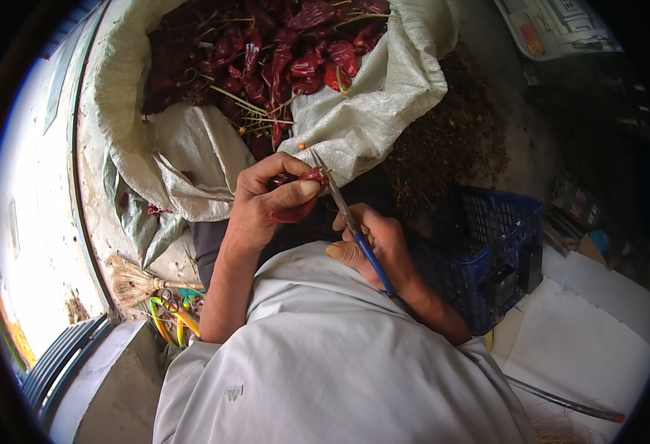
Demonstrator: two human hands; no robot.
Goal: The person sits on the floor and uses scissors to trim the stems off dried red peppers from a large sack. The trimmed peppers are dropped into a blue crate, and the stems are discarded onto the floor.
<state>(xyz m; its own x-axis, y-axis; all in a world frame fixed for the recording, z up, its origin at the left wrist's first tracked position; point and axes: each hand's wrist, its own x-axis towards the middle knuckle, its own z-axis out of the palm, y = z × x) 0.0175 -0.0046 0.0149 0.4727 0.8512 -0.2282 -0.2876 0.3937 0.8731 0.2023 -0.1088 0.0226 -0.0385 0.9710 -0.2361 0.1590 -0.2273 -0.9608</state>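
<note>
My left hand pinches dried red chili peppers between thumb and fingers, just below the sack's mouth. Wrapped around a slim cutting tool with a blue handle, probably shears, my right hand sits lower and to the right. The metal blades meet the stem end of the held chili; whether they are parted there is hard to tell. In front of me a white woven sack, its rim rolled down, holds many dark red chilies with pale stems. A small orange bit shows beside the blade tip.
A blue plastic crate stands at my right. Beyond it lies a heap of dark stem scraps. On the left are a straw hand broom and yellow-green straps. A dark hose lies at lower right.
</note>
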